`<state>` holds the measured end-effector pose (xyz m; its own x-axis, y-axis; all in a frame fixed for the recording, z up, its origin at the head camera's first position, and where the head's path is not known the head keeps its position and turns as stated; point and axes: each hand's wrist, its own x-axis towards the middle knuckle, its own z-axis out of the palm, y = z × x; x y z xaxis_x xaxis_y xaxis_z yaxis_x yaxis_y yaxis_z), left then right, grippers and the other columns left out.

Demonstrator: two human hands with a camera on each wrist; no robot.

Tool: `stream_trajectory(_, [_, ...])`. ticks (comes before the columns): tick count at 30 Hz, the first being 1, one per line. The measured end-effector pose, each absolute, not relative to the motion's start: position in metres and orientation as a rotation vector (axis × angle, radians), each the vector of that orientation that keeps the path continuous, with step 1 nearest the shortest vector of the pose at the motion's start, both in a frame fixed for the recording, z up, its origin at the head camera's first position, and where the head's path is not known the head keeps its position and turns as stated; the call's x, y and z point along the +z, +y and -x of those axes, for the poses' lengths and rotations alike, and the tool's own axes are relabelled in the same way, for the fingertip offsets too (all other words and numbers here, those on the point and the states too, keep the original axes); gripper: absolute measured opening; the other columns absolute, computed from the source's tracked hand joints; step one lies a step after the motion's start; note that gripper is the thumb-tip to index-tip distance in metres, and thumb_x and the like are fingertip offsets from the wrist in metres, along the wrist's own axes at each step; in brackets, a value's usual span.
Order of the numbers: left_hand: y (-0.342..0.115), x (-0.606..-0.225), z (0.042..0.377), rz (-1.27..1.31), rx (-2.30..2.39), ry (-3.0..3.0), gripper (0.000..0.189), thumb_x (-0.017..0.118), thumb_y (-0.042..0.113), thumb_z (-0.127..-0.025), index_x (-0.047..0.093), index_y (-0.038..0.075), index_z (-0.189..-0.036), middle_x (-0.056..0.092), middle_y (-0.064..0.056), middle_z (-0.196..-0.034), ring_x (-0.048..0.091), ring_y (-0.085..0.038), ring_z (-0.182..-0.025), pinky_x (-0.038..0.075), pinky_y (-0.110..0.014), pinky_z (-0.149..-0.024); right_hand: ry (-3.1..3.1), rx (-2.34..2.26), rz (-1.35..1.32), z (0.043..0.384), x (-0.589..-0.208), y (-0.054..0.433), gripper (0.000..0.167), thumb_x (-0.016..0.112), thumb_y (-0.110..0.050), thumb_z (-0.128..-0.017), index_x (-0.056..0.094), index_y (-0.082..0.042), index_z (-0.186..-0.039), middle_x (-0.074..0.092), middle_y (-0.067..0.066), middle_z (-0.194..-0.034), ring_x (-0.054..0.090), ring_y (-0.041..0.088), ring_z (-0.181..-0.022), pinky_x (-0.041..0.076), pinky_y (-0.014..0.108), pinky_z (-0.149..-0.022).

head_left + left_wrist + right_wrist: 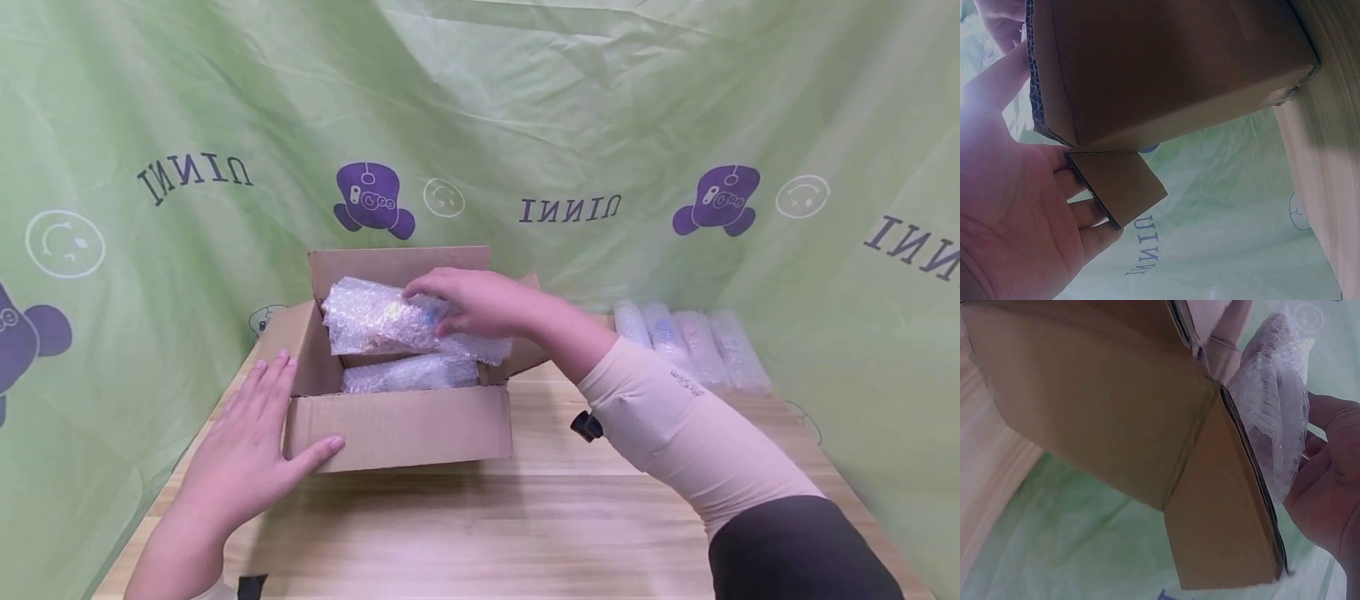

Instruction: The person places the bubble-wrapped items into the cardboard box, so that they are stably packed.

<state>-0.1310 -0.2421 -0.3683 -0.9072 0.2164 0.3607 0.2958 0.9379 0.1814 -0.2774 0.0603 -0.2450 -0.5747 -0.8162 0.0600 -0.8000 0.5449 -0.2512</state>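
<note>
An open cardboard box (405, 427) stands on the table with its flaps folded outward. Over its opening, my right hand (483, 302) grips a bubble-wrapped package (366, 318), thumb on the near side. The right wrist view shows this same package (1269, 419) above the flap edge, in front of the fingers. A second bubble-wrapped package (412, 375) lies inside the box, partly hidden by the front flap. My left hand (243, 458) rests with extended fingers on the box's left flap and front corner; in the left wrist view the fingers reach behind a flap (1119, 187).
Several more bubble-wrapped packages (686, 346) lie side by side at the table's back right. The wooden table (540, 517) extends in front of the box. A green printed curtain (480, 108) hangs behind and along both sides.
</note>
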Motion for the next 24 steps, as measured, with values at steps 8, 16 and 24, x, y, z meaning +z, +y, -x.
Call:
stream_trajectory(8, [-0.242, -0.369, 0.132, 0.380, -0.320, -2.744, 0.109, 0.062, 0.066, -0.084, 0.010, 0.006, -0.158, 0.009, -0.012, -0.165, 0.005, -0.035, -0.152, -0.003, -0.035, -0.125, 2.716, -0.277, 1.465, 0.272, -0.259, 0.045, 0.061, 0.074, -0.026, -0.088, 0.048, -0.029, -0.142, 0.050, -0.008, -0.144, 0.050, 0.009, -0.129, 0.043, 0.032, -0.109])
stream_trajectory(16, [-0.241, -0.369, 0.132, 0.379, -0.336, -2.757, 0.109, 0.061, 0.067, -0.085, 0.007, 0.008, -0.159, 0.007, -0.011, -0.166, 0.005, -0.035, -0.152, -0.007, -0.030, -0.124, 2.686, -0.211, 1.510, 0.269, -0.278, 0.043, 0.057, 0.075, -0.022, -0.087, 0.051, -0.025, -0.140, 0.055, -0.004, -0.138, 0.055, 0.012, -0.123, 0.049, 0.031, -0.100])
stream_trajectory(24, [-0.242, -0.368, 0.131, 0.375, -0.333, -2.758, 0.109, 0.061, 0.067, -0.085, 0.006, 0.008, -0.159, 0.008, -0.011, -0.166, 0.006, -0.035, -0.152, -0.006, -0.031, -0.125, 2.651, -0.186, 1.478, 0.268, -0.286, 0.045, 0.059, 0.072, -0.020, -0.090, 0.048, -0.021, -0.144, 0.051, -0.002, -0.141, 0.051, 0.013, -0.128, 0.045, 0.030, -0.106])
